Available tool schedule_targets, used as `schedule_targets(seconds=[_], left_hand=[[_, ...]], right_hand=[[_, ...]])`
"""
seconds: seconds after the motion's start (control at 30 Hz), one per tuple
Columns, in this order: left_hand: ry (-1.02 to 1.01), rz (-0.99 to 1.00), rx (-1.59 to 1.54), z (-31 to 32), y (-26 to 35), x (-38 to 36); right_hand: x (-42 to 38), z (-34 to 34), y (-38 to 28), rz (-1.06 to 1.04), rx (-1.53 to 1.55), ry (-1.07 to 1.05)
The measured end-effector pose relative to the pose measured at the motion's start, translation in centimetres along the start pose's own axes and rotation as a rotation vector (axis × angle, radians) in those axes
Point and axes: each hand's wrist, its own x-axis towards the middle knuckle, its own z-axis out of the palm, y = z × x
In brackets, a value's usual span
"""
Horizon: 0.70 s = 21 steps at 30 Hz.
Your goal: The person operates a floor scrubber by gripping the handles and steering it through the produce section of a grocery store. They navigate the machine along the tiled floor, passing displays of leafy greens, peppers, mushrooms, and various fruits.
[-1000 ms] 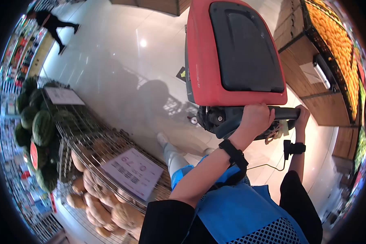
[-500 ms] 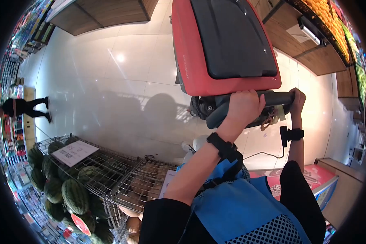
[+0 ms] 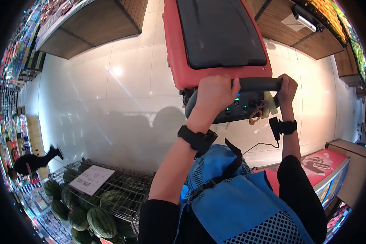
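Both of my hands are on the black curved handlebar (image 3: 258, 84) of a red floor scrubber (image 3: 175, 61) with a dark lid (image 3: 223, 36). My left hand (image 3: 217, 95) is wrapped over the bar's left part, and my right hand (image 3: 287, 88) grips its right end. Beneath the bar, the control panel (image 3: 234, 106) shows several green lights and a small blue display. A brownish cord (image 3: 256, 115) and a pale strip (image 3: 269, 103) hang by the panel's right side. A black strapped device sits on each of my wrists.
At lower left stands a wire cage (image 3: 124, 193) holding watermelons (image 3: 101, 221), with a white sign (image 3: 92, 179) on top. Wooden display stands (image 3: 89, 30) flank the scrubber ahead. A red-topped freezer (image 3: 321, 164) is at right. A person (image 3: 30, 164) in dark clothes is at far left.
The scrubber and my hands sit further left and up in view, and the lit panel now shows. The watermelon cage and the far person have shifted lower. Both hands keep their grip.
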Motion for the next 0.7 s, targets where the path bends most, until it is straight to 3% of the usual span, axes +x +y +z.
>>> schedule_targets(seconds=[0.13,0.17,0.37,0.4,0.47,0.7], left_hand=[[-0.025,0.032,0.002,-2.9,-3.7,1.0],[-0.063,0.019,-0.011,-0.6,0.5,5.3],[-0.03,0.047,-0.014,-4.4,-7.0,8.2],[-0.058,0.049,-0.031,-1.3,-2.5,10.3],[-0.072,0.083,0.056,-1.9,-6.0,12.0],[-0.137,0.057,0.086,-3.2,-8.2,20.3]], right_hand=[[0.1,2.9,-3.3,0.023,-0.008,0.025],[4.3,-0.4,0.2,0.043,-0.03,0.013],[6.1,6.7,-4.7,0.092,-0.013,0.08],[7.9,3.0,-0.8,0.103,-0.041,0.072],[9.2,6.0,-2.1,0.06,-0.052,0.089],[16.2,9.2,-3.2,0.095,-0.152,0.118]])
